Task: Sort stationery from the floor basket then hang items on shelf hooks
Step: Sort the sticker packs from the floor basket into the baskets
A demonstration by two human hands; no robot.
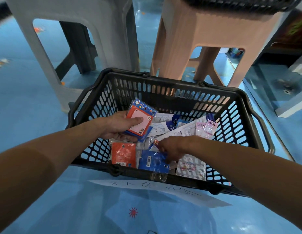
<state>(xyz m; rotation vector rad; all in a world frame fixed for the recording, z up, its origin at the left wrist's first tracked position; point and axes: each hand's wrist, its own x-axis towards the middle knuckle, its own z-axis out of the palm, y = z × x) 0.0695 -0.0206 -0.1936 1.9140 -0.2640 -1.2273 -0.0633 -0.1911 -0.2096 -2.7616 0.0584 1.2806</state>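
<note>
A black plastic basket stands on the blue floor, filled with several stationery packets. My left hand grips a small stack of memo-pad packets, orange and blue with a pink sheet on top, thumb across the front. My right hand reaches down into the basket with its fingers curled round a blue packet; a red and white packet edge shows by its knuckles. An orange packet lies at the near left, a pink packet at the far right.
A grey stool and a pink stool stand just behind the basket. A white paper sheet with handwriting lies on the floor in front of it. A shelf base sits at the right.
</note>
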